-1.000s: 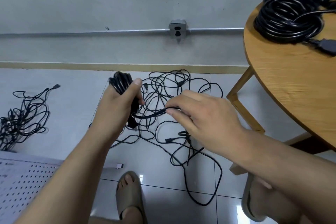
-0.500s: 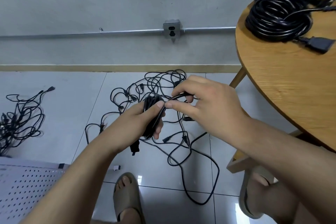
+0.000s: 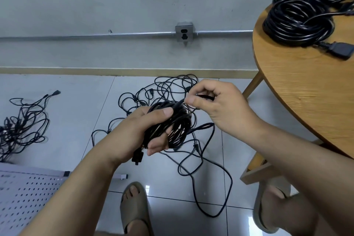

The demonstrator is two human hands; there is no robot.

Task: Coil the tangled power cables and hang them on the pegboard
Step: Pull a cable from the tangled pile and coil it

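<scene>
A grey concrete wall (image 3: pixel 95 5), crossed by a metal conduit (image 3: pixel 76 35) and a surface-mounted socket box (image 3: pixel 184 31), stands beyond the left hand (image 3: pixel 141 132) and right hand (image 3: pixel 216 105), a tan skirting strip (image 3: pixel 115 72) along its foot. Glossy pale floor tiles (image 3: pixel 76 111) spread beneath both hands, catching small glints of light. A round wooden table (image 3: pixel 306 92) stands just right of the right hand, one leg (image 3: pixel 252 84) slanting floorward.

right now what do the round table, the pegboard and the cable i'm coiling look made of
Round table: wood or veneer, matte, grain lines show.
Pegboard: likely painted metal, pale with even holes; could be plastic.
Cable: black rubber or plastic jacket, slightly glossy, highlights along the loops.
</scene>
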